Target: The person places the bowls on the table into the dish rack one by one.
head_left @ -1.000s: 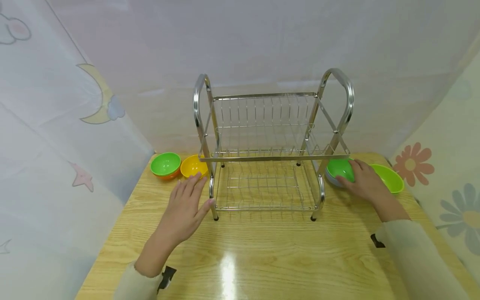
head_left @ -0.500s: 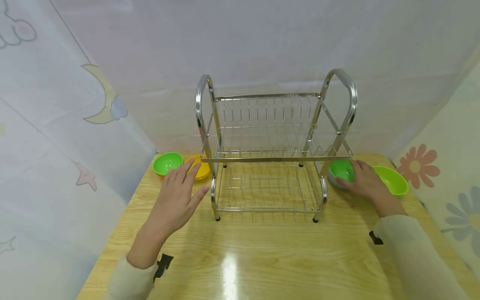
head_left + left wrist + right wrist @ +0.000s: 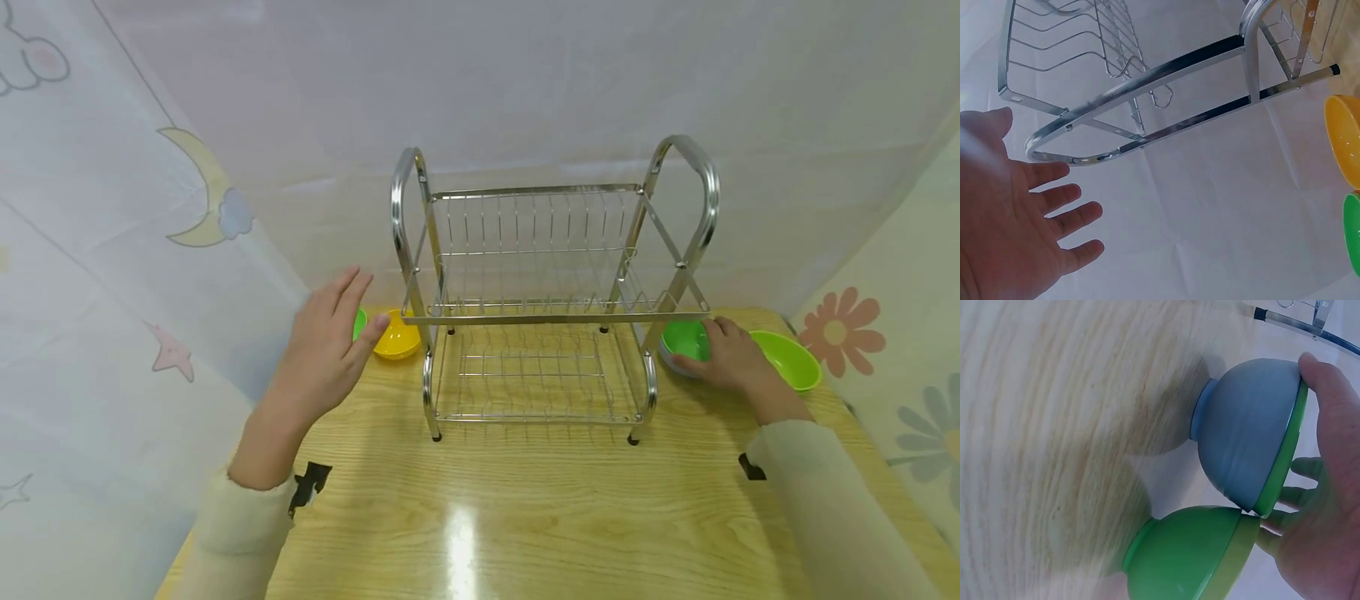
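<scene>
My left hand is raised in the air left of the rack, fingers spread, holding nothing; its palm shows in the left wrist view. Behind it, mostly hidden in the head view, is a green bowl, with a yellow bowl beside it. Right of the rack, my right hand holds a green bowl that is nested in a grey-blue bowl. The thumb is on the rim and the other fingers reach along the far side, partly hidden. Against these bowls stands a lime-green bowl.
A two-tier chrome dish rack stands mid-table between the hands, its handles rising on both sides. The wooden table meets a pale curtain at the back. Printed cloth hangs along both sides.
My left hand has moved left and up, away from the yellow bowl, and now covers most of the green bowl there. The right hand has stayed at its bowls.
</scene>
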Available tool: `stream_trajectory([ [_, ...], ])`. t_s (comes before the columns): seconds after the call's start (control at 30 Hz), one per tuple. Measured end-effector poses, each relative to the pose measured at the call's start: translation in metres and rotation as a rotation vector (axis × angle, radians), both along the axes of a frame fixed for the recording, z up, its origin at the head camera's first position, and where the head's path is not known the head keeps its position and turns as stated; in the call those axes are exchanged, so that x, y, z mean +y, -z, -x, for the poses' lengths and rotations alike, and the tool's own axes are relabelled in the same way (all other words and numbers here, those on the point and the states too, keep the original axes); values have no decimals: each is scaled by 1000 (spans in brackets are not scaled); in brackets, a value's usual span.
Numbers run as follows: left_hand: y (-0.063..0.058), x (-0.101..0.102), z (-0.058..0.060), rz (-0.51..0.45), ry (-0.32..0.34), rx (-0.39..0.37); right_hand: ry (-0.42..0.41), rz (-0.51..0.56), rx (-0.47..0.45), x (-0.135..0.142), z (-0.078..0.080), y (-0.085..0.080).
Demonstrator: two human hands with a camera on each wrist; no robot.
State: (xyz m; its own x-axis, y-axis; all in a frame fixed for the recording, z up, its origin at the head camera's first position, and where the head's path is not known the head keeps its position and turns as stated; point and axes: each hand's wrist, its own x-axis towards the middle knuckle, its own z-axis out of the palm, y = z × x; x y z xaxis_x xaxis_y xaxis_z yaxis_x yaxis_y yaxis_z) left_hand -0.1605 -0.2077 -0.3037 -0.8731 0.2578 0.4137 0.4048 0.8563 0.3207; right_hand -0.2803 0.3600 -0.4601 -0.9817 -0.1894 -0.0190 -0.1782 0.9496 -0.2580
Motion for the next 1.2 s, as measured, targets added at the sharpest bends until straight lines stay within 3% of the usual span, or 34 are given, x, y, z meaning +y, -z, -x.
stream_trajectory([
  [0.4, -42, 15, 24, -13, 1, 65, 0, 3, -68, 1, 9, -3],
  [0.63, -64, 24, 40, 17, 6, 109, 23, 60, -82, 0, 10, -4],
  [0.77, -71, 29, 50, 40, 14, 125, 33, 82, -86, -1, 10, -5],
  [1.2, -89, 42, 73, 126, 6, 69, 29, 80, -136, -1, 13, -10],
])
